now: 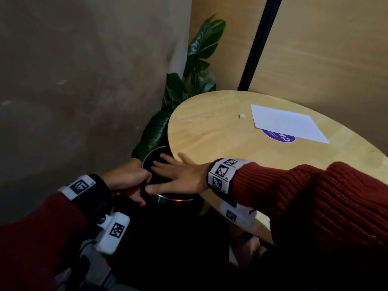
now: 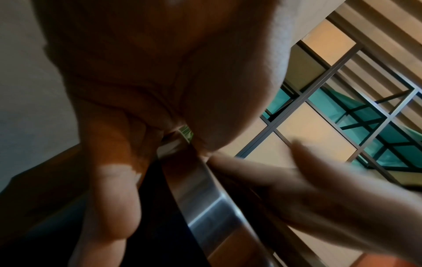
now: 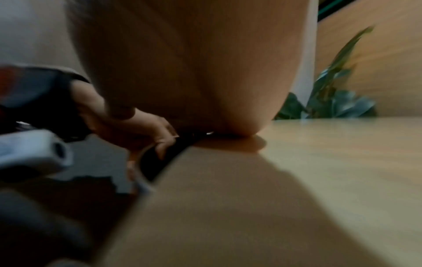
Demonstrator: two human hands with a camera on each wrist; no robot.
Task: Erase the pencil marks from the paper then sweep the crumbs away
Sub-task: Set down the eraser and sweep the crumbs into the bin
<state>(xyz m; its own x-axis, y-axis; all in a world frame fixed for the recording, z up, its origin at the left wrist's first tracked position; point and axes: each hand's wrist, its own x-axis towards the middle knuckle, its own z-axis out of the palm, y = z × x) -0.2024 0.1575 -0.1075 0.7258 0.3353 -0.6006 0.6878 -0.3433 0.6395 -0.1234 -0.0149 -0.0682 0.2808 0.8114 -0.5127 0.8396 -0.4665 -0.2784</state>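
A white sheet of paper (image 1: pixel 287 122) lies at the right of the round wooden table (image 1: pixel 210 127), with a small white eraser (image 1: pixel 242 116) just left of it. No pencil marks or crumbs show at this distance. My left hand (image 1: pixel 128 179) grips the metal rim of a black bin (image 1: pixel 168 198) held against the table's near-left edge. My right hand (image 1: pixel 180 175) is flat with straight fingers, reaching past the table's edge over the bin's opening. In the left wrist view the rim (image 2: pixel 205 207) runs under my thumb. In the right wrist view my palm (image 3: pixel 194 72) touches the tabletop at its edge.
A purple round sticker (image 1: pixel 279 136) peeks out from under the paper. A leafy green plant (image 1: pixel 195 70) stands in the corner behind the table, between a grey wall and wooden panels. The floor below the bin is dark.
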